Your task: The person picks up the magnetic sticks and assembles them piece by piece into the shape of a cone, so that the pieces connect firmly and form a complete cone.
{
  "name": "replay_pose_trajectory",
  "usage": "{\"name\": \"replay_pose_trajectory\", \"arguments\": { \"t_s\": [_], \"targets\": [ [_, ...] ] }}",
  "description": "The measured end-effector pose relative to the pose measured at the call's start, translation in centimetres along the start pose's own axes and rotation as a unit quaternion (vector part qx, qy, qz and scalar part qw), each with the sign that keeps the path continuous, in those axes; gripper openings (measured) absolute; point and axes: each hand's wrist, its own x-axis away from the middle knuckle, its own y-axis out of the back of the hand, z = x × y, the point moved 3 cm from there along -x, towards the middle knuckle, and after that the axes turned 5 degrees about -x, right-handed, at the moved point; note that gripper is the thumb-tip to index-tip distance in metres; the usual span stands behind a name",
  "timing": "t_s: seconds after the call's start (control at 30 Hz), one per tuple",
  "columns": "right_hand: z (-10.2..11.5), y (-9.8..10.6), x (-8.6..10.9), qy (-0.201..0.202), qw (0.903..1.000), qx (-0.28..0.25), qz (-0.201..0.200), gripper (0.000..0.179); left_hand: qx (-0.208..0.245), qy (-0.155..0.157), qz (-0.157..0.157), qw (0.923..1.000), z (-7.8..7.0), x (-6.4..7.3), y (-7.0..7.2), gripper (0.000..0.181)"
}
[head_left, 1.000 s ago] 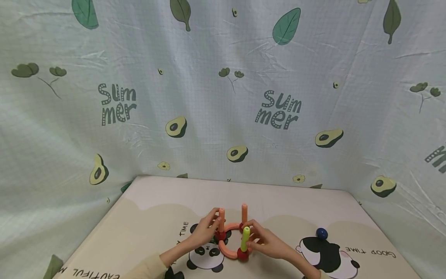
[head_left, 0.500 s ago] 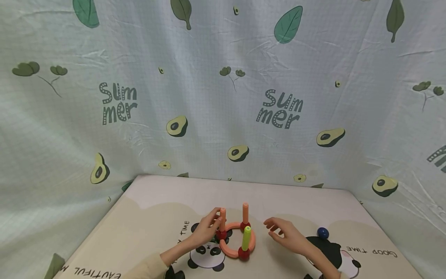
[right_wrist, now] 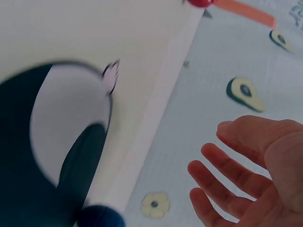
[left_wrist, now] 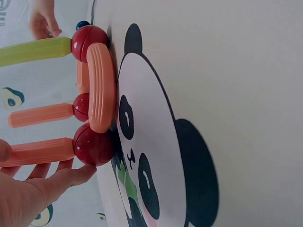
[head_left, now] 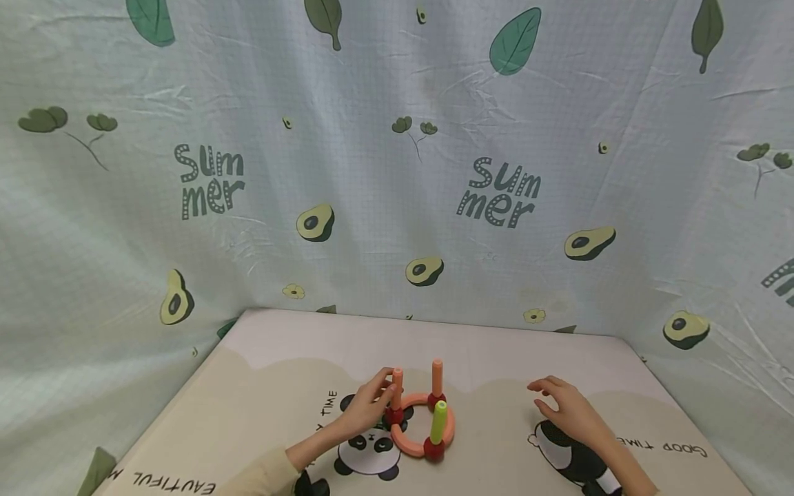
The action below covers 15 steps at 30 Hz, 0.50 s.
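On the table, curved orange pieces [head_left: 406, 446] and red balls [head_left: 434, 449] form a ring. Two orange rods and one yellow-green rod [head_left: 439, 421] stand upright on the balls. My left hand [head_left: 366, 408] holds the left orange rod [left_wrist: 45, 150] between thumb and fingers, one fingertip against the red ball [left_wrist: 93, 144] beneath it. Off to the right, my right hand [head_left: 567, 406] hovers with loosely bent fingers and nothing in them. A dark blue ball [right_wrist: 100, 216] lies near it, at the lower edge of the right wrist view; in the head view the hand hides it.
The pale tabletop [head_left: 273, 358] carries printed pandas [head_left: 370, 453] and lettering. Behind it and along its sides hangs a light curtain [head_left: 372, 172] with avocado and leaf prints.
My right hand has let go of the yellow-green rod's area and moved right, over the blue ball. The left hand stays at its orange rod; the ring has hardly moved.
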Motion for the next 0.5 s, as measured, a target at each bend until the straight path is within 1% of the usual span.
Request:
{"name": "replay_pose_trajectory", "arguments": {
  "t_s": [0.13, 0.2, 0.33, 0.37, 0.43, 0.5],
  "targets": [
    [-1.6, 0.7, 0.6, -0.036, 0.9978, 0.055, -0.008, 0.021, 0.003, 0.005, 0.001, 1.0000, 0.0, 0.0, 0.1, 0.027],
    [-2.3, 0.9, 0.8, -0.053, 0.9957, 0.075, -0.006, 0.021, 0.000, 0.007, -0.001, 1.0000, 1.0, -0.3, -0.2, 0.028],
    [-3.5, 1.1, 1.3, -0.056, 0.9905, 0.125, -0.010, 0.021, 0.001, 0.010, -0.003, 0.9999, 1.3, -0.4, -0.4, 0.027],
    [-3.7, 1.0, 1.5, -0.058, 0.9888, 0.137, -0.008, 0.022, 0.000, 0.010, -0.003, 0.9999, 1.3, -0.4, -0.4, 0.027],
    [-4.2, 1.0, 1.7, -0.061, 0.9853, 0.159, -0.004, 0.023, 0.000, 0.009, -0.003, 1.0000, 0.3, -0.1, -0.1, 0.026],
    [-4.6, 0.9, 2.0, -0.073, 0.9818, 0.175, 0.007, 0.024, -0.002, 0.007, -0.005, 1.0000, 0.0, 0.0, -0.1, 0.026]
  ]
}}
